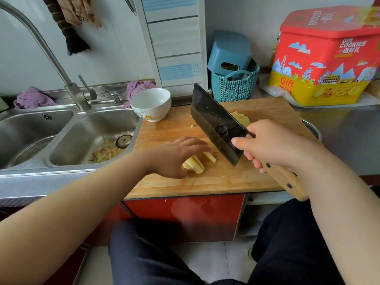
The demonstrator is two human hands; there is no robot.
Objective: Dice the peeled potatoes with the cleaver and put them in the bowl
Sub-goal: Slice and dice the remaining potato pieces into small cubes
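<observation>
On the wooden cutting board [216, 182] lie several pale yellow potato sticks [197, 163]. My left hand [176, 155] rests over them with fingers straight and spread, covering their left part. My right hand [273, 145] grips the wooden handle of the black cleaver [216, 124], index finger laid along the blade. The blade is tilted, raised just right of the sticks. A pile of diced potato [240, 118] sits behind the blade, partly hidden. A white bowl [151, 103] stands at the board's far left corner; its inside is not visible.
A double steel sink [67, 128] with peels in the right basin lies left of the board, with a tall tap [51, 56]. Behind the board stand a teal basket [234, 85] and a red-and-yellow cookie tin [324, 58]. A metal pot rim [313, 128] shows at the board's right edge.
</observation>
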